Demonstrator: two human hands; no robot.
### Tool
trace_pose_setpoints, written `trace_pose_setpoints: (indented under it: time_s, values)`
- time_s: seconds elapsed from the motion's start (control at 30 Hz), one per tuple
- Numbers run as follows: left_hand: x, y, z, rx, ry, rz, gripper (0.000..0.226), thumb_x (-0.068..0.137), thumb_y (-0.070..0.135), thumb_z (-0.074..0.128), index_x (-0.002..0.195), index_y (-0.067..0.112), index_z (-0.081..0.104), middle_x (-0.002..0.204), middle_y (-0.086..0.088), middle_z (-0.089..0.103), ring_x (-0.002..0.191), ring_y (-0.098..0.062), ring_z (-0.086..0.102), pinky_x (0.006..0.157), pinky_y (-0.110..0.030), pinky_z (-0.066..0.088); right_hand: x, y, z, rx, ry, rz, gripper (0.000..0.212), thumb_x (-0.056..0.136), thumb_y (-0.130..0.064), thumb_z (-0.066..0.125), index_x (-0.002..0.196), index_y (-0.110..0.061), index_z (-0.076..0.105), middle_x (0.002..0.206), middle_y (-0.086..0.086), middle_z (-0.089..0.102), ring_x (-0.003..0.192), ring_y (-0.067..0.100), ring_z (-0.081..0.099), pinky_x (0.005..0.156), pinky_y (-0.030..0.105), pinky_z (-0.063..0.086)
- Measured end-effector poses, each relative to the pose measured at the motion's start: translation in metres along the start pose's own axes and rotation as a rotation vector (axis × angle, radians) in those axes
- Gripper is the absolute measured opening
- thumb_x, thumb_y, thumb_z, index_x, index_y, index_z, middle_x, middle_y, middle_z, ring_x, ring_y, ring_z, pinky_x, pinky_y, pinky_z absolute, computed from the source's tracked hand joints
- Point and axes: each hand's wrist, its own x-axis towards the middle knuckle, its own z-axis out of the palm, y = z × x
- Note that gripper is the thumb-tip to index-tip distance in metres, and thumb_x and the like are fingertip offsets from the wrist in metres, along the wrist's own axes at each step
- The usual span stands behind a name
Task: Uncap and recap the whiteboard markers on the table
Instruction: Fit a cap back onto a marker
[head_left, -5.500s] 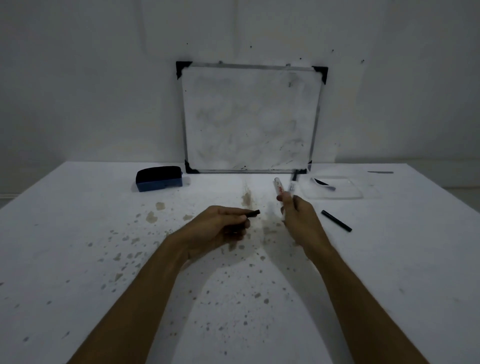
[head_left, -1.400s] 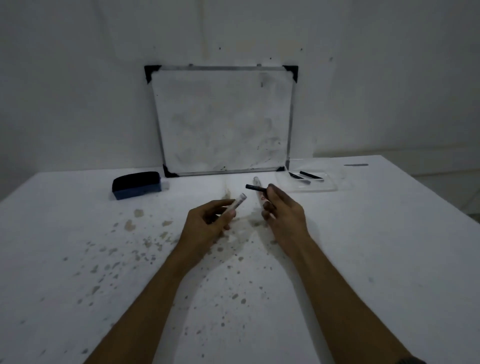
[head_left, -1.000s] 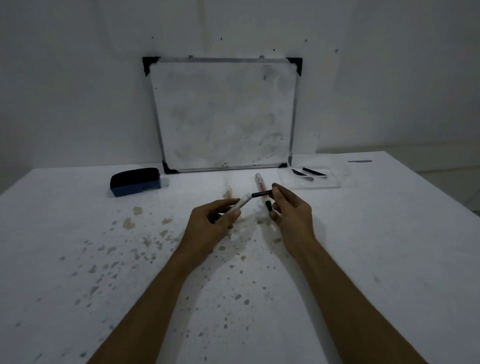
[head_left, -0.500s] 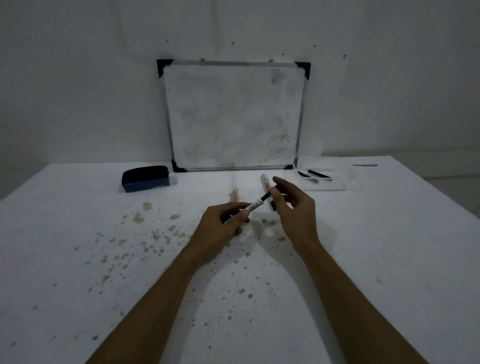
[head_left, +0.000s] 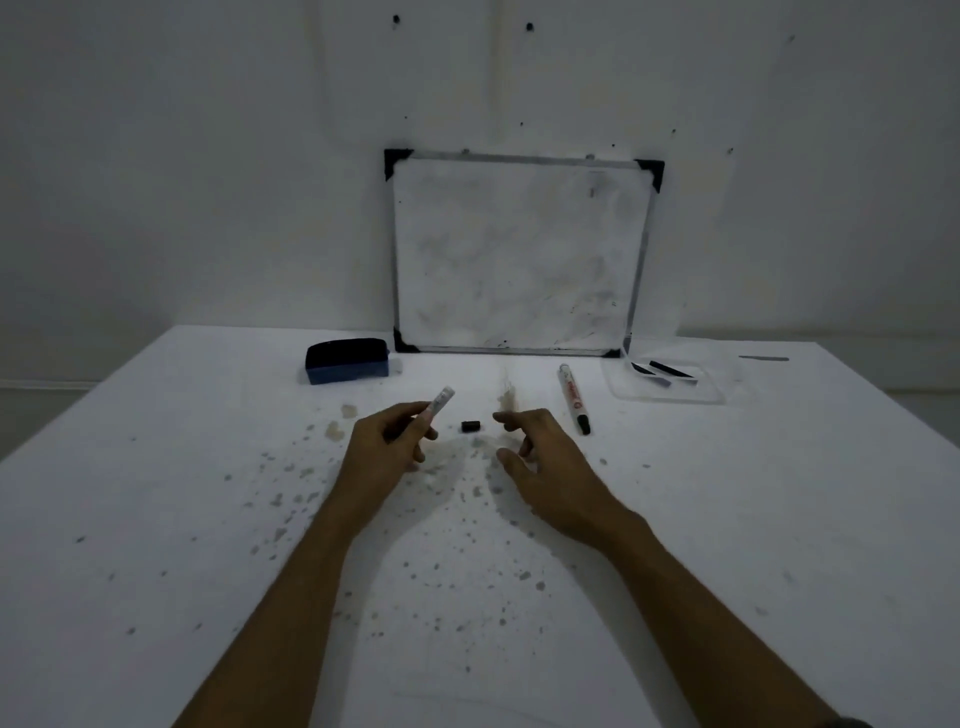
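Observation:
My left hand (head_left: 389, 441) grips a white whiteboard marker (head_left: 441, 402) whose far end points up and away from me. A small black cap (head_left: 470, 426) lies on the white table (head_left: 156, 519) between my hands, touching neither. My right hand (head_left: 540, 462) hovers just right of the cap with fingers spread and nothing in it. A second white marker with red print and a black cap (head_left: 573, 397) lies on the table beyond my right hand.
A small whiteboard (head_left: 519, 254) leans on the wall at the back. A blue and black eraser (head_left: 347, 360) sits left of it. A clear tray (head_left: 670, 382) with dark pieces is at the back right. The tabletop is speckled with stains.
Half a second ago my right hand held a black piece at the marker's tip. Now that hand is empty and the black cap lies on the table between my hands.

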Motion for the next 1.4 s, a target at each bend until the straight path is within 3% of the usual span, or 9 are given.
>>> trace_pose_setpoints:
  time_s: [0.2, 0.3, 0.4, 0.5, 0.67, 0.77, 0.9, 1.27, 1.4]
  values:
    - [0.011, -0.005, 0.013, 0.042, -0.047, -0.018, 0.026, 0.102, 0.031, 0.061, 0.12, 0.015, 0.07, 0.088, -0.003, 0.077, 0.065, -0.015, 0.066, 0.059, -0.029, 0.055, 0.049, -0.014, 0.026, -0.225, 0.049, -0.015, 0.047, 0.101, -0.03, 0.059, 0.147, -0.017, 0.052, 0.139, 0.009, 0.054, 0.118, 0.025, 0.061, 0.099, 0.035, 0.051]
    - [0.014, -0.009, 0.013, 0.041, -0.012, -0.02, 0.025, 0.102, 0.028, 0.061, 0.121, 0.014, 0.069, 0.088, -0.004, 0.076, 0.061, -0.013, 0.064, 0.056, -0.026, 0.054, 0.055, -0.014, 0.036, -0.297, 0.055, 0.013, 0.037, 0.1, -0.032, 0.06, 0.134, -0.02, 0.064, 0.127, 0.01, 0.061, 0.112, 0.024, 0.062, 0.093, 0.034, 0.053]
    - [0.013, -0.006, 0.015, 0.032, 0.063, 0.024, 0.022, 0.103, 0.027, 0.06, 0.12, 0.016, 0.068, 0.087, -0.002, 0.075, 0.055, -0.004, 0.061, 0.052, -0.02, 0.052, 0.051, -0.007, 0.03, -0.255, 0.046, 0.026, 0.026, 0.099, -0.034, 0.063, 0.12, -0.022, 0.07, 0.116, 0.003, 0.062, 0.101, 0.017, 0.064, 0.083, 0.021, 0.049]
    - [0.009, 0.003, 0.022, 0.026, 0.061, 0.061, 0.021, 0.103, 0.028, 0.06, 0.12, 0.018, 0.068, 0.087, -0.002, 0.075, 0.055, -0.003, 0.061, 0.051, -0.015, 0.048, 0.034, -0.003, 0.004, -0.006, 0.055, 0.139, 0.023, 0.1, -0.035, 0.062, 0.12, -0.027, 0.068, 0.112, -0.008, 0.065, 0.094, 0.006, 0.064, 0.077, 0.014, 0.047]
    - [-0.007, 0.012, 0.043, -0.015, -0.101, 0.06, 0.02, 0.103, 0.029, 0.059, 0.12, 0.023, 0.068, 0.087, -0.001, 0.075, 0.059, -0.011, 0.063, 0.054, -0.022, 0.053, 0.013, 0.004, -0.02, 0.569, 0.176, 0.247, 0.023, 0.104, -0.029, 0.058, 0.121, -0.028, 0.072, 0.1, -0.005, 0.074, 0.082, 0.006, 0.067, 0.068, 0.021, 0.051]
    - [-0.016, 0.007, 0.053, -0.003, -0.22, 0.055, 0.019, 0.103, 0.028, 0.06, 0.119, 0.024, 0.068, 0.089, -0.002, 0.075, 0.06, -0.016, 0.064, 0.058, -0.03, 0.059, 0.015, 0.006, -0.016, 0.873, 0.222, 0.35, 0.022, 0.101, -0.023, 0.063, 0.12, -0.015, 0.072, 0.108, 0.003, 0.078, 0.087, 0.015, 0.07, 0.077, 0.029, 0.054]
    - [-0.018, 0.006, 0.053, -0.001, -0.201, 0.077, 0.02, 0.101, 0.029, 0.061, 0.12, 0.025, 0.068, 0.089, -0.001, 0.076, 0.06, -0.023, 0.067, 0.059, -0.038, 0.063, 0.018, 0.012, -0.015, 1.014, 0.212, 0.386, 0.025, 0.101, -0.022, 0.062, 0.121, -0.01, 0.071, 0.114, 0.006, 0.078, 0.093, 0.021, 0.073, 0.086, 0.035, 0.054]
    - [-0.016, 0.0, 0.05, 0.111, -0.201, 0.116, 0.022, 0.097, 0.033, 0.069, 0.118, 0.031, 0.071, 0.09, 0.002, 0.076, 0.062, -0.012, 0.069, 0.058, -0.021, 0.057, 0.018, 0.012, -0.015, 0.903, 0.201, 0.338, 0.022, 0.099, -0.02, 0.066, 0.117, -0.012, 0.075, 0.109, 0.006, 0.08, 0.094, 0.024, 0.076, 0.081, 0.033, 0.058]
    - [-0.016, 0.0, 0.052, 0.162, -0.182, 0.095, 0.022, 0.1, 0.032, 0.064, 0.12, 0.028, 0.071, 0.086, 0.006, 0.077, 0.064, -0.009, 0.069, 0.058, -0.023, 0.059, 0.016, 0.01, -0.014, 0.699, 0.257, 0.244, 0.021, 0.098, -0.019, 0.068, 0.116, -0.014, 0.075, 0.104, 0.001, 0.081, 0.092, 0.02, 0.078, 0.081, 0.033, 0.062]
